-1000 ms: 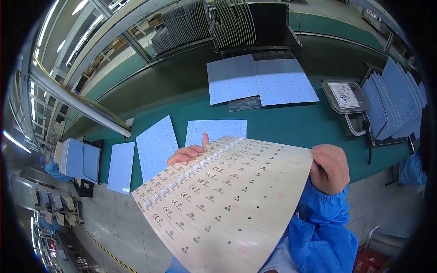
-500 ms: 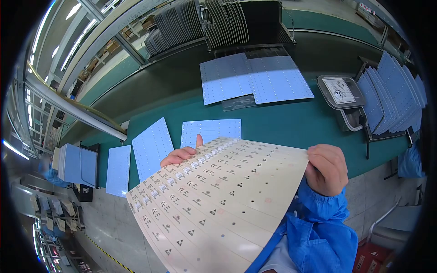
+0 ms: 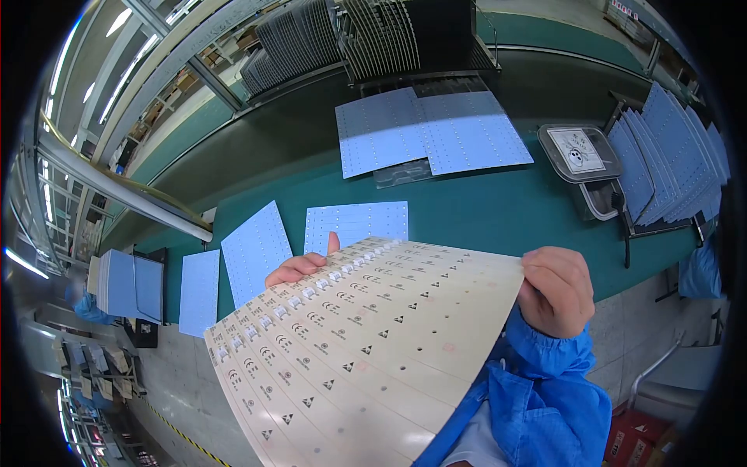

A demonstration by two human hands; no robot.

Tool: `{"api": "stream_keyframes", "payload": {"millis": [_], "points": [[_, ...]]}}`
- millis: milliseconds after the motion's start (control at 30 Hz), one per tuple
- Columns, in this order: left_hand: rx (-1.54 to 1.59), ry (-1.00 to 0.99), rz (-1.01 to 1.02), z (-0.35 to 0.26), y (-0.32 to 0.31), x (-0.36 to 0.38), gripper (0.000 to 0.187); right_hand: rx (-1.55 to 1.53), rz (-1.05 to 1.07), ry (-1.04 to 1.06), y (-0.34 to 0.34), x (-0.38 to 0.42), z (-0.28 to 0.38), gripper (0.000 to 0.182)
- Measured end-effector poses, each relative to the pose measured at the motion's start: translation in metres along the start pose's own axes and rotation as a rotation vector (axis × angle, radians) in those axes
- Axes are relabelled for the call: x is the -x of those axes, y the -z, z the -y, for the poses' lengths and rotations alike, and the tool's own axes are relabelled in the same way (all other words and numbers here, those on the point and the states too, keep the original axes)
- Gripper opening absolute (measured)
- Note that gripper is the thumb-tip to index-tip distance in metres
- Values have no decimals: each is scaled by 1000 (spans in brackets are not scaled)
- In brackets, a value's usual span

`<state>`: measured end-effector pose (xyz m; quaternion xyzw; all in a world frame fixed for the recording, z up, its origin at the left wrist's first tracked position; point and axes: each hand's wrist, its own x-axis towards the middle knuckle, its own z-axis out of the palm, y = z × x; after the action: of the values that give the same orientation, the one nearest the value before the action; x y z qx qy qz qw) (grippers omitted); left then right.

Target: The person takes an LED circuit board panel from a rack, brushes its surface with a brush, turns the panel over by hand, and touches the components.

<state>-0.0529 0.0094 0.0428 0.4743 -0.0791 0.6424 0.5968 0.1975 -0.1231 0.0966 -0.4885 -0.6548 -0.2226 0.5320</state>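
Observation:
A large cream circuit board panel (image 3: 373, 327), printed with rows of CE marks and triangles, is held up tilted in front of me. White connectors run in a row near its far edge. My right hand (image 3: 557, 289) pinches the panel's right corner between thumb and fingers. Behind the far left edge, my left hand (image 3: 299, 267) grips the panel, its fingertips showing over the edge and the rest hidden. Just beyond lies a light blue board (image 3: 356, 219) on the green bench (image 3: 482, 210).
Two blue boards (image 3: 475, 132) lie overlapped at the back, before a black rack (image 3: 381, 39). More boards (image 3: 253, 245) rest at the left. At right stand a lidded plastic box (image 3: 580, 154) and a rack of upright boards (image 3: 673, 156). Another board stack (image 3: 128, 284) stands far left.
The panel has shifted slightly left and tilted a little more, with both hands keeping their grip. The whole view has moved slightly.

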Motion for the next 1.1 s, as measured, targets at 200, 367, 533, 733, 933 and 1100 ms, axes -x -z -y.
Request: {"api": "stream_keyframes", "payload": {"millis": [200,367,533,733,933,1100], "points": [[-2,37,21,-5,-3,-2,30,-11,-4,2,1,-1,3,25],[-5,19,-11,-7,-8,0,29,-40,-9,56,2,-1,1,38],[-1,34,9,-9,-6,-3,30,-39,-16,75,2,-2,2,38],[7,48,14,-11,-8,-4,29,-31,-5,79,2,-2,2,39],[4,49,21,-12,-7,-4,27,-18,-1,26,2,-1,8,29],[-8,15,20,-7,-1,-1,25,-19,13,33,-1,0,6,29]]}}
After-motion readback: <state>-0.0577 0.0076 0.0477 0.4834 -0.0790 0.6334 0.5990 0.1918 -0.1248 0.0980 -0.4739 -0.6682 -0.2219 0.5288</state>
